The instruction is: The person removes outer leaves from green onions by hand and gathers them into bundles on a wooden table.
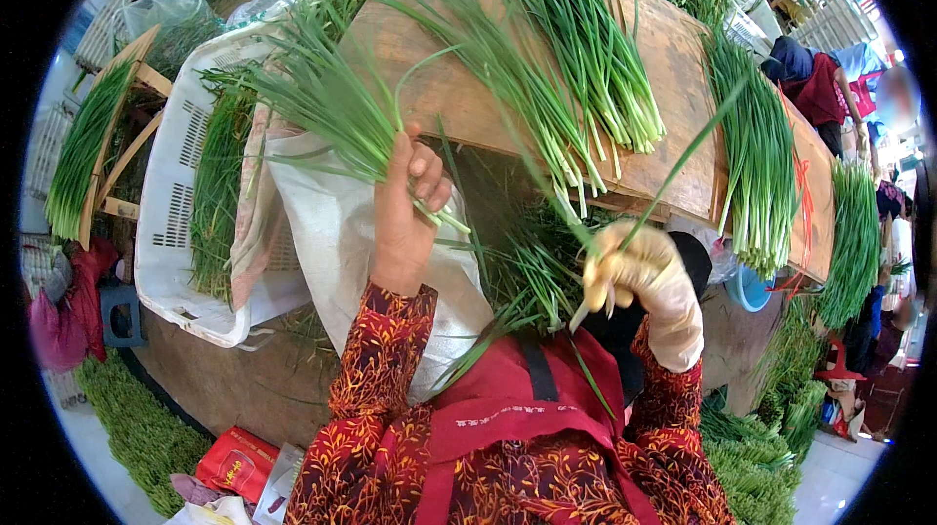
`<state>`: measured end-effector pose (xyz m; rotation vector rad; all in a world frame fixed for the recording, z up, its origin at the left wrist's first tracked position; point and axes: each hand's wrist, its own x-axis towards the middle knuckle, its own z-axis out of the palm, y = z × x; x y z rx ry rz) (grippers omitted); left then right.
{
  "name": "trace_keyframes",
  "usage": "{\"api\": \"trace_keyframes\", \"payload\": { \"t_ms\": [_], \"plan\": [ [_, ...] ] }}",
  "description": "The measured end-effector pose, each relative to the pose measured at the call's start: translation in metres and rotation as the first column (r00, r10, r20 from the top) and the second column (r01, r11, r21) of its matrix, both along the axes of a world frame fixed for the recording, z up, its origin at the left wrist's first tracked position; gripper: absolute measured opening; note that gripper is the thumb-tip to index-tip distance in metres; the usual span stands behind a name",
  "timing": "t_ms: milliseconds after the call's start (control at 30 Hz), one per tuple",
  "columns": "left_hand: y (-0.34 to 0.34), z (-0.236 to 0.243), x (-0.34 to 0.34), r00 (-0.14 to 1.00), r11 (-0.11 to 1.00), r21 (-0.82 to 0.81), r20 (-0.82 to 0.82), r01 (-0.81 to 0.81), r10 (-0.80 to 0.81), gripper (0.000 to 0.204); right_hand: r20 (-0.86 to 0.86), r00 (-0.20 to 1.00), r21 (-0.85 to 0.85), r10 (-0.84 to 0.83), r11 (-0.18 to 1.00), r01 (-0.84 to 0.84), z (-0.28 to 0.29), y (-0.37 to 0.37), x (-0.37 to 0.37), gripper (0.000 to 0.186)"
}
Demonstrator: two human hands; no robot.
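My bare left hand (415, 183) is closed around a bunch of garlic chives (332, 100), its pale stem ends pointing right and its leaves fanning up and left. On my right hand (634, 271) is a pale, stained glove. Its fingers pinch a few loose chive leaves (698, 142), one rising to the upper right. More chives (537, 276) lie loose over my lap between the hands. Ahead, chive bundles (605, 66) rest on a wooden board (683, 100) with their white ends toward me.
A white plastic crate (156, 193) with greens stands at the left, beside a white sack (327, 222). Another chive bundle (752, 154) lies right on the board near red ties (802, 198). A blue basin (750, 291) sits below. Cut greens (146, 427) cover the floor at lower left.
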<state>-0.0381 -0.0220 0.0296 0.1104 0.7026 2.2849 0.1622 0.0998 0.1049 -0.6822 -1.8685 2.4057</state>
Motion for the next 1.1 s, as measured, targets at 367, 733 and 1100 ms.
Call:
{"api": "trace_keyframes", "payload": {
  "t_ms": [367,733,1100],
  "plan": [
    [-0.001,-0.001,-0.010,0.993,0.995,-0.043,-0.074,-0.095,0.092,0.023,0.405,0.892,0.757,-0.201,0.621,-0.204,-0.072,0.004,0.012,0.044],
    [0.003,-0.008,0.023,0.993,0.985,-0.127,0.030,0.114,-0.111,0.015,-0.014,0.889,-0.413,-0.457,0.812,0.411,-0.110,-0.015,-0.033,0.025],
    [-0.007,0.027,0.022,0.946,0.971,-0.086,-0.259,-0.223,0.194,0.019,0.280,0.960,0.804,0.022,0.541,-0.247,-0.110,-0.033,-0.007,0.022]
  ]
}}
